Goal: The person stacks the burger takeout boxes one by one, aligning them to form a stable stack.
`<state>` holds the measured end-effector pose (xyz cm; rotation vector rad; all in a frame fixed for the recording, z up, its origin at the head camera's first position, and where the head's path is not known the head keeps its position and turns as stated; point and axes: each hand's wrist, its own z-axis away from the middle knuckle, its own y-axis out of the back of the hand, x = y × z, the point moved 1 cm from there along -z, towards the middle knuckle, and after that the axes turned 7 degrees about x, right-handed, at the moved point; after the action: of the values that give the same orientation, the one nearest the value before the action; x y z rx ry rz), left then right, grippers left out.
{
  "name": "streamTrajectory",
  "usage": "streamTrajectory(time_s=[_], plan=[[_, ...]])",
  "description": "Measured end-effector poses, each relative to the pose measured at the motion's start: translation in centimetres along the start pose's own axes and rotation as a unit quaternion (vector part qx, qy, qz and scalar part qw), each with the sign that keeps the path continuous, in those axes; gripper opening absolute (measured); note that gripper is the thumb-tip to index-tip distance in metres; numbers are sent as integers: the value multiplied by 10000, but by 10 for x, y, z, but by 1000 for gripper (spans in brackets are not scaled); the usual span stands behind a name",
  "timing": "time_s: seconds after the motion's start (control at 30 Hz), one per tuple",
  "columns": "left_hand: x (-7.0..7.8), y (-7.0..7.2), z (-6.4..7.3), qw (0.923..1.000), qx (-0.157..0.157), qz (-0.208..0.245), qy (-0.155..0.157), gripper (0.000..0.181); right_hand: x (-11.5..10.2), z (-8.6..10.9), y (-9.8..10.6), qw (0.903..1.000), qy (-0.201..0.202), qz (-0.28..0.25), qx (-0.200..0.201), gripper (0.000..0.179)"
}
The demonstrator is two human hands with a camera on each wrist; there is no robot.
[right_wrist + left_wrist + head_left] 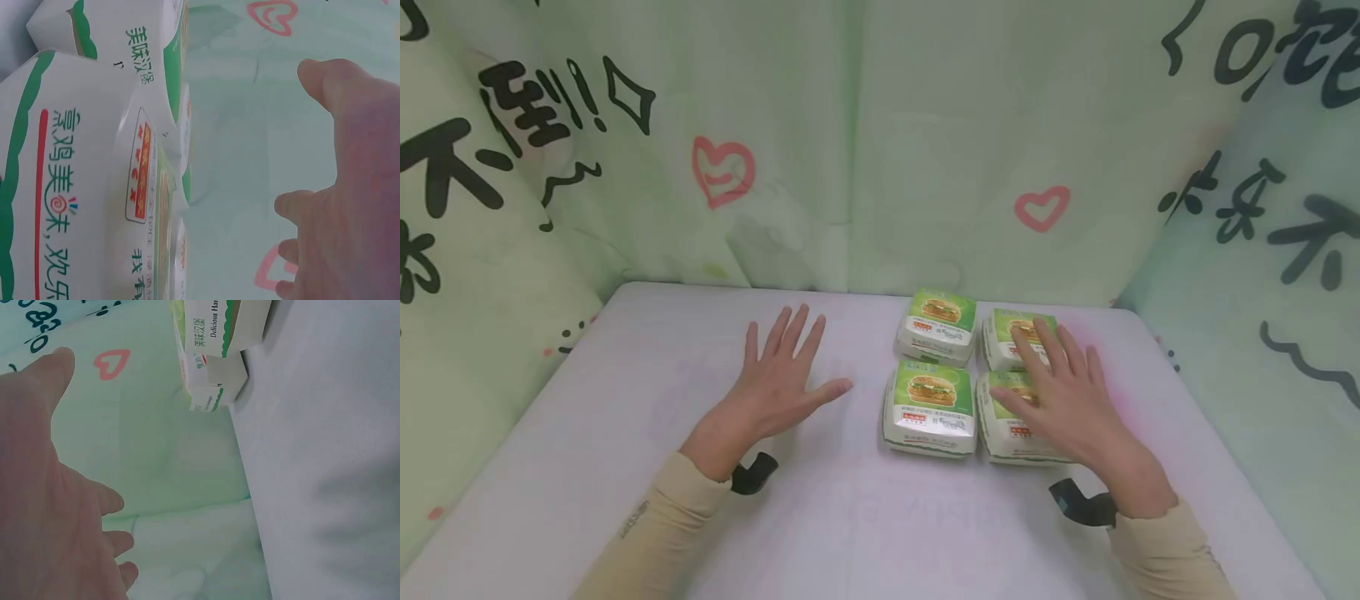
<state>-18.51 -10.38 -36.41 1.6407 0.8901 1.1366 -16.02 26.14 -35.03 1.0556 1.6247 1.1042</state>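
Note:
Several green and white burger boxes stand in a two-by-two group right of the table's middle. The front left burger box (930, 410) and back left burger box (937, 327) show their printed lids fully. My right hand (1067, 400) hovers with spread fingers over the front right burger box (1011, 429), partly hiding it and the back right burger box (1000, 340). In the right wrist view, a gap shows between the fingers and the burger box (81, 187). Left of the group, my left hand (778, 383) is held above the table, fingers spread, holding nothing.
The white table (850, 533) reaches back to a pale green curtain (925, 167) with hearts and black lettering. More of this cloth hangs along the left and right sides. A black strap (1082, 504) sticks out at the right wrist, another black strap (755, 473) at the left.

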Motion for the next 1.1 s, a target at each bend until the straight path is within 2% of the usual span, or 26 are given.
streamTrajectory(time_s=[0.33,0.57,0.83,1.1], plan=[[7,-2,3,9998,-57,192,-4,100,4,3,1,10000,-30,-18,-58,88],[11,-8,3,9993,-153,313,-138,106,5,5,1,9999,-37,-85,-140,88],[16,-17,0,9949,-239,893,-414,113,9,9,-1,9991,-33,-382,-206,85],[24,-25,-4,9892,-282,1282,-651,120,16,11,-5,9974,-114,-705,-55,83]])
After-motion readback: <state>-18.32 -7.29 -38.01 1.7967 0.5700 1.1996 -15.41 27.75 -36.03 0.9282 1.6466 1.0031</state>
